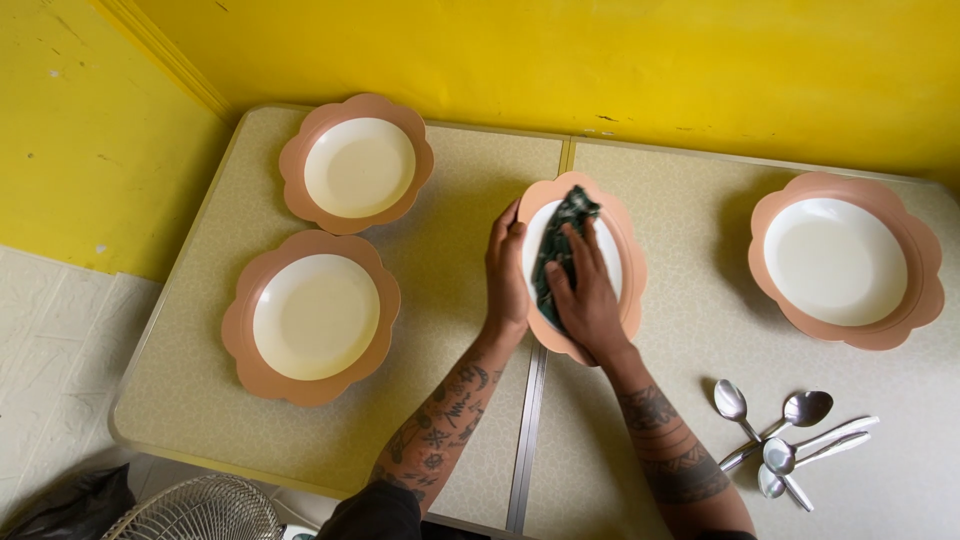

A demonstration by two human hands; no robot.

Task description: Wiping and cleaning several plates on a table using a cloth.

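The tilted plate [628, 262], peach-rimmed with a white well, stands on edge near the middle seam of the bench [450, 200], so much of its face is foreshortened and partly hidden by the hands. The left hand [507, 275] has its fingers curled round the plate's left rim. The right hand [585, 290] presses a dark green cloth [560, 245] flat against the well, fingers extended and together. Left of this plate lie two matching plates [358, 163] [312, 316]; right of it another [845, 260]; below right, a cluster of spoons [785, 440]
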